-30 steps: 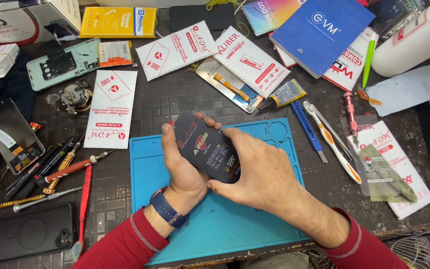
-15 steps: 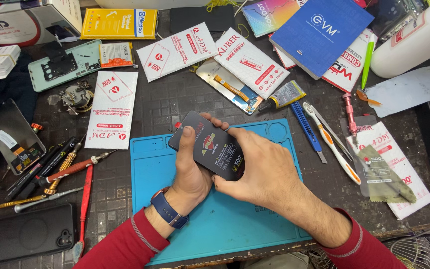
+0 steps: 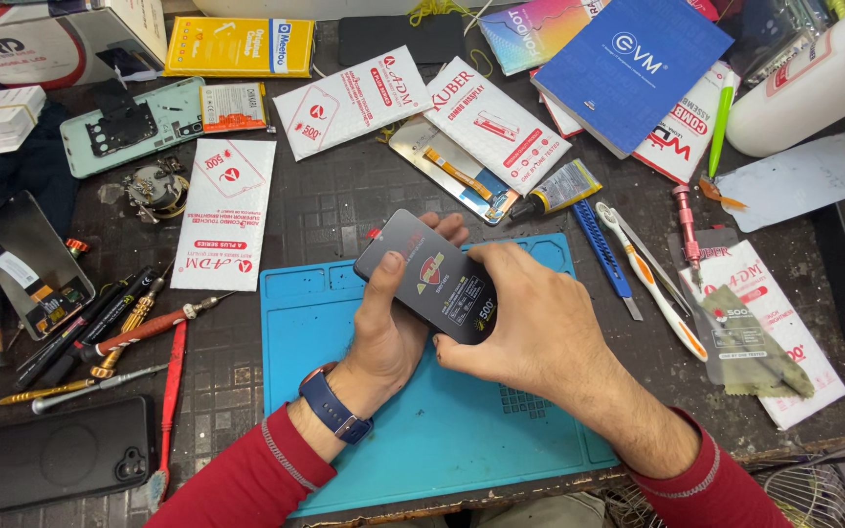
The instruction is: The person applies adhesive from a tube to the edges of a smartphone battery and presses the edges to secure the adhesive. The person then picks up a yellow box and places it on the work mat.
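Dark gridded workbench [image 3: 344,210] carries blue mat [image 3: 462,440], tools, packets.

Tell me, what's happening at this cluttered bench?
A person in red sleeves holds a flat black phone screen panel with stickers in both hands above a blue silicone work mat. The left hand cradles it from below, thumb on its face; the right hand grips its lower edge. Red-handled screwdrivers, a blue utility knife and white packets lie around.

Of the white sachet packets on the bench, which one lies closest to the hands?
The long white packet standing upright just left of the blue mat, nearest the left hand; the others lie farther up or far right.
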